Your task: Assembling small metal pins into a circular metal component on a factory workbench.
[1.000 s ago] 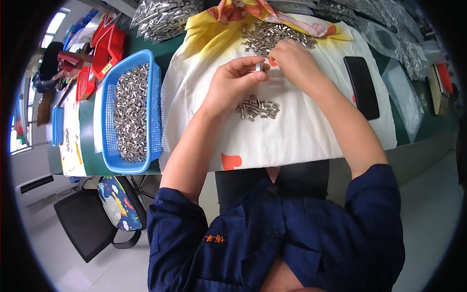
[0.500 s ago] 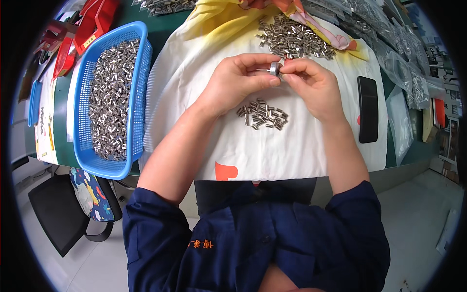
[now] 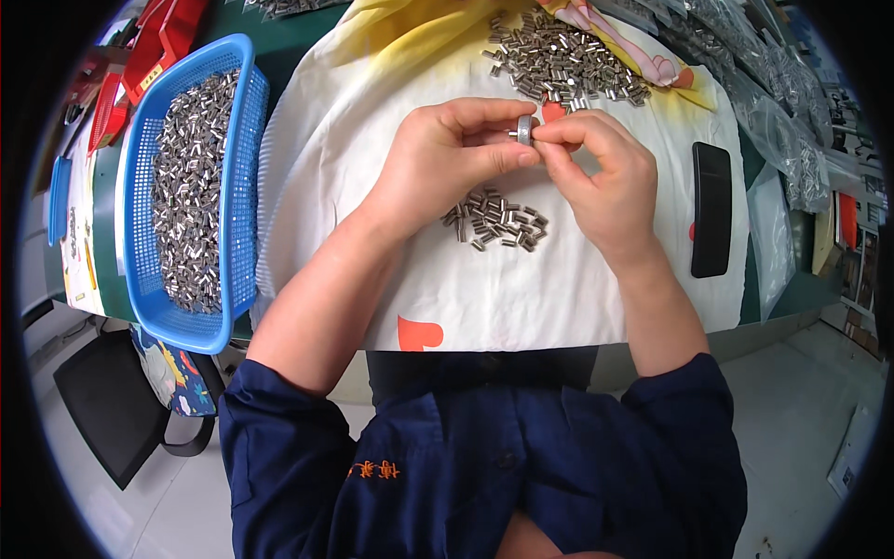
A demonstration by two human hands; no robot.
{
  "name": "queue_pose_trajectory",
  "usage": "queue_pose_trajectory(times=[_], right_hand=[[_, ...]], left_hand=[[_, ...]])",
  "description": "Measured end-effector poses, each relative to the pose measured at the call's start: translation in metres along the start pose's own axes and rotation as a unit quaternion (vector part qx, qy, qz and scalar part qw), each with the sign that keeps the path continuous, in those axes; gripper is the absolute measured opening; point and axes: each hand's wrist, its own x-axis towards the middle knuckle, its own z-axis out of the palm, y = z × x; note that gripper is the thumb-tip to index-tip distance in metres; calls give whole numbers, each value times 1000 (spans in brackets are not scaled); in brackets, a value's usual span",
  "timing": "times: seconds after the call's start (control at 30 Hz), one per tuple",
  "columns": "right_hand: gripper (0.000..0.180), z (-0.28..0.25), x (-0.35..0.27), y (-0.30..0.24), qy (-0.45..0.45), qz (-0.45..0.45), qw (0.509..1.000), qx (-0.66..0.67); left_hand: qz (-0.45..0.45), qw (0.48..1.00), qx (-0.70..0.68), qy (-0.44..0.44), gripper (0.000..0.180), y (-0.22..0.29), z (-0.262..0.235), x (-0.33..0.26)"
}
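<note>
Change: since the earlier frames the hands have stayed joined over the cloth at the same small part, and the view has shifted so the blue basket (image 3: 191, 186) sits fuller in frame at the left.
Held part: a small silvery metal ring (image 3: 524, 129) with a short pin at its side, shiny, held on edge above the white cloth (image 3: 559, 289).
Left hand: the left hand (image 3: 447, 154) has its grip closed on the ring, thumb below and fingertips above.
Right hand: the right hand (image 3: 601, 182) pinches the same ring from the other side, fingers curled, grip closed.
Small pile: 1 loose heap of short metal pins (image 3: 496, 222) lies on the cloth just under the hands, too many to count.
Far pile: 1 larger heap of the same pins (image 3: 563, 63) lies beyond the hands near the cloth's far edge.
Basket: 1, full of metal pins, just beside the cloth's left edge.
Phone: 1 black phone (image 3: 712, 209) lies near the cloth's right edge, apart from the right hand.
Open room: bare cloth between the small pile and the near table edge.
</note>
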Motion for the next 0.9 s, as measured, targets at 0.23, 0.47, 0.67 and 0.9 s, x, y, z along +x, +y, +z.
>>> queue_pose_trajectory(times=[0.23, 0.47, 0.67, 0.9], right_hand=[[9, -4, 0, 1, -4, 16, 999, 44], [9, 1, -2, -1, 7, 40, 999, 14], [7, -13, 0, 15, -103, 201, 948, 225], [8, -25, 7, 34, -135, 145, 966, 169]], left_hand=[[-14, 999, -33, -26, 35, 1, -4, 0], [3, 1000, 13, -5, 37, -1, 1, 2], [-15, 999, -29, -39, 37, -2, -3, 2], [-67, 992, 3, -107, 37, -1, -2, -4]])
